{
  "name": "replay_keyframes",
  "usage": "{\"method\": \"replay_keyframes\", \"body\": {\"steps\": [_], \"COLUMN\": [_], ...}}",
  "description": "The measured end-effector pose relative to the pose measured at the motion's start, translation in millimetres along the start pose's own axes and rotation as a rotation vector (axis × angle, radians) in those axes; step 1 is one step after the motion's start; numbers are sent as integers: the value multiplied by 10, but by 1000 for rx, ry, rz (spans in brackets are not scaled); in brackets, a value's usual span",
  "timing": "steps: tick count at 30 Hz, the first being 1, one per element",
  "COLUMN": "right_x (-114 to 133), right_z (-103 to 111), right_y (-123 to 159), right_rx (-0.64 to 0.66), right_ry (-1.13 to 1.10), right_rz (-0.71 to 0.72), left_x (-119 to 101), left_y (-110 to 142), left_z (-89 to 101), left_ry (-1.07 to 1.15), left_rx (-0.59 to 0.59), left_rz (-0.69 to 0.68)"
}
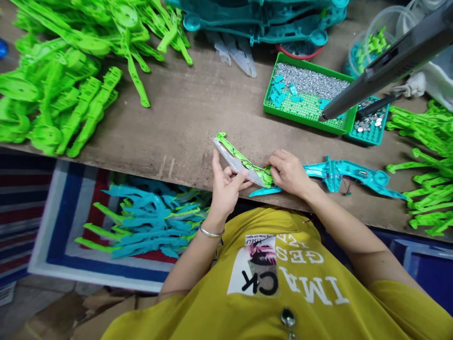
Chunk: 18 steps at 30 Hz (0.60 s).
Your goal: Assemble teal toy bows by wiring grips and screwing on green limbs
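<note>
Low over the table's front edge, my left hand (227, 186) pinches a clear curved plastic strip (235, 164) lying along a curved green plastic piece (244, 160). My right hand (288, 171) has its fingers closed on the right end of that green piece. Below and beside my right hand lies a teal bow-shaped plastic shell (339, 172), its hollow side up, with thin wires and a small board (348, 192) hanging from it. What my right fingertips press on is partly hidden.
A green tray (304, 113) holds screws and small teal pieces. A dark power screwdriver (375, 66) hangs over it. Green parts pile up at left (53, 89) and right (433, 165). Teal shells (262, 21) are stacked behind. A striped bin (67, 222) with finished-looking teal-green pieces stands below.
</note>
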State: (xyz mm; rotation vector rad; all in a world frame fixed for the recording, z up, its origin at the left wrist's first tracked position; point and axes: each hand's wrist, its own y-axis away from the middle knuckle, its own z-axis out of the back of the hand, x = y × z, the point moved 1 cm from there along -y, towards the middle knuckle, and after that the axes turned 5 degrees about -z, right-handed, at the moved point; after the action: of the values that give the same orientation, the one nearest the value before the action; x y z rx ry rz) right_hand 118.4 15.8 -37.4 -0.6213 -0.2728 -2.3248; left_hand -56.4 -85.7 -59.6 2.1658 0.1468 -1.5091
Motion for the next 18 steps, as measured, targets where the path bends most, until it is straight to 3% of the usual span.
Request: {"method": "replay_keyframes", "body": {"steps": [8, 18], "right_x": [29, 103], "right_z": [24, -19], "right_y": [6, 47], "right_rx": [44, -10], "right_ry": [28, 51], "right_rz": [-7, 151], "left_x": [-5, -130], "left_y": [12, -43], "left_z": [-8, 40], "left_ry": [-97, -313], "left_rx": [42, 142], "left_rz": [-19, 34]}}
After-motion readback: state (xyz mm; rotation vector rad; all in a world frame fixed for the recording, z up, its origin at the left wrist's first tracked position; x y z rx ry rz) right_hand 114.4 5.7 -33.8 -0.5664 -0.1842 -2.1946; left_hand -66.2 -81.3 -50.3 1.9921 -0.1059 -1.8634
